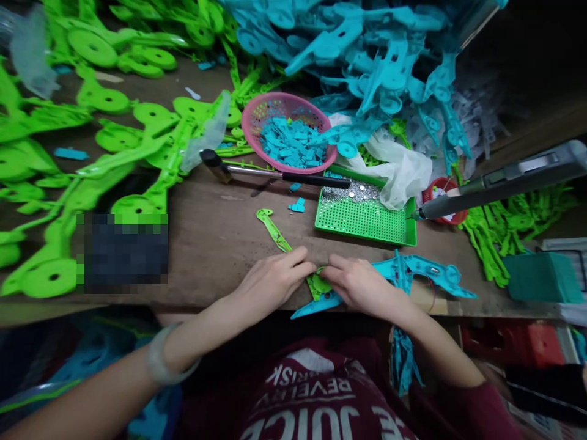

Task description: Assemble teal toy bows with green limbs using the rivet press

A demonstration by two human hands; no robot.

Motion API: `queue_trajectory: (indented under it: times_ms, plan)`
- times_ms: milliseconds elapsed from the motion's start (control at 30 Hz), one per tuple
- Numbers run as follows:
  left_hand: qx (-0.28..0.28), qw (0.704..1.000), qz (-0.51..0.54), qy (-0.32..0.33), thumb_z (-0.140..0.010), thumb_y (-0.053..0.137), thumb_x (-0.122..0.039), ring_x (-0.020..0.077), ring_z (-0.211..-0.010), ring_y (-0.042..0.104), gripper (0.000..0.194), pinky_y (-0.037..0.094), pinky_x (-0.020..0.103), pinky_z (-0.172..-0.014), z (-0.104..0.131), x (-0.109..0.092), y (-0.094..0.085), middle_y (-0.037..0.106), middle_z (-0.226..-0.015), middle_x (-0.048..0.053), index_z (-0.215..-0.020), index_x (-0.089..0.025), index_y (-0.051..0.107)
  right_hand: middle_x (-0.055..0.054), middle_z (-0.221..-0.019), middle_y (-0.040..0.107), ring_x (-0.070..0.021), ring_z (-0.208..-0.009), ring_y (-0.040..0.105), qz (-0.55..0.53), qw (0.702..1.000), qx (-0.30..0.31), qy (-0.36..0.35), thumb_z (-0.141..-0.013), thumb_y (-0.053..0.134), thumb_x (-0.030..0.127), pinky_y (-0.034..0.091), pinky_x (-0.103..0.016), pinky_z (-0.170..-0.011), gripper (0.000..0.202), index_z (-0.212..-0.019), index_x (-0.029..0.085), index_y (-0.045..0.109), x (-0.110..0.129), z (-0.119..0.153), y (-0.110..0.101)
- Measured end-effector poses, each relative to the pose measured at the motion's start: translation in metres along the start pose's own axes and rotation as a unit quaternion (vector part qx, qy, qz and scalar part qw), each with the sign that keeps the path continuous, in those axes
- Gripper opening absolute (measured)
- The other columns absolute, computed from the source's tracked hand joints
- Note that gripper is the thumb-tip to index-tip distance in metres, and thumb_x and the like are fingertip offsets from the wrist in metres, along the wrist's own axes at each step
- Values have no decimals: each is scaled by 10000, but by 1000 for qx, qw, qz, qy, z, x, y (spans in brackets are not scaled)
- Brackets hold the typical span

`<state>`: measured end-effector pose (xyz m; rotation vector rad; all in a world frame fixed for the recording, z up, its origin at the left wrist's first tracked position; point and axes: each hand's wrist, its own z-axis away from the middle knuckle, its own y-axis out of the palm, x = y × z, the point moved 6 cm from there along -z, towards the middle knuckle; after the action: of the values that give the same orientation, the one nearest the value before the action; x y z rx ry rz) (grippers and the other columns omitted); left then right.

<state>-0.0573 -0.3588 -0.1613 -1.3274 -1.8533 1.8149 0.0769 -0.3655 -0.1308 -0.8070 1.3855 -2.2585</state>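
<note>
Near the table's front edge, my left hand and my right hand meet over a green plastic part. The fingers of both are closed on it from either side. Under the right hand lies a blue plastic piece, its pointed end showing at the left and its wider end at the right. A thin green plastic arm extends up and left from the left fingers; whether it joins the held part is hidden. Small details between the fingertips are covered.
Behind the hands stand a green perforated tray of small metal bits and a pink basket of blue pieces. A hammer lies across the tray's edge. Green parts pile left, blue parts behind. A grey tool reaches in from the right.
</note>
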Motion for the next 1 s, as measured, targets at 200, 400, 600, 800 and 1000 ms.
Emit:
queue_trajectory:
  times_ms: [200, 400, 600, 800, 1000]
  plan:
    - [-58, 997, -28, 42, -1005, 378, -130, 164, -757, 603, 292, 478, 280, -647, 9, -9, 1, 616, -885, 32, -1012, -194, 663, -62, -954, 625, -161, -753, 547, 39, 996, 6, -81, -982, 536, 149, 320, -298, -616, 148, -1055, 157, 664, -6, 4, 1]
    - [-86, 991, -24, 102, -1029, 337, -132, 187, -834, 632, 347, 509, 310, -744, 11, -11, -1, 690, -952, 62, -1127, -192, 665, -48, -883, 591, -149, -748, 533, -69, 993, -45, -84, -1030, 470, 196, 385, -264, -667, 165, -943, 146, 601, -20, 2, 7]
    - [18, 998, -32, 57, -972, 450, -121, 193, -768, 614, 248, 528, 328, -704, 0, -18, 0, 605, -914, 63, -1051, -178, 678, -41, -903, 575, -147, -752, 534, -120, 991, -46, -45, -1020, 492, 191, 390, -266, -670, 149, -914, 166, 594, -24, 3, 4]
    - [36, 996, -49, -58, -944, 546, -244, 247, -807, 630, 157, 560, 365, -645, 1, -36, 3, 568, -972, 102, -976, -144, 663, -18, -863, 569, -142, -779, 548, -180, 979, -92, 22, -1001, 545, 194, 400, -250, -675, 108, -899, 178, 575, -8, 10, 5]
    - [-41, 993, -49, -101, -951, 623, -365, 247, -809, 600, 208, 529, 349, -628, 1, -38, 6, 543, -943, 92, -888, -168, 642, -57, -928, 543, -166, -776, 500, -6, 995, -95, -37, -1012, 480, 154, 355, -275, -636, 149, -975, 159, 624, -16, 23, 12]
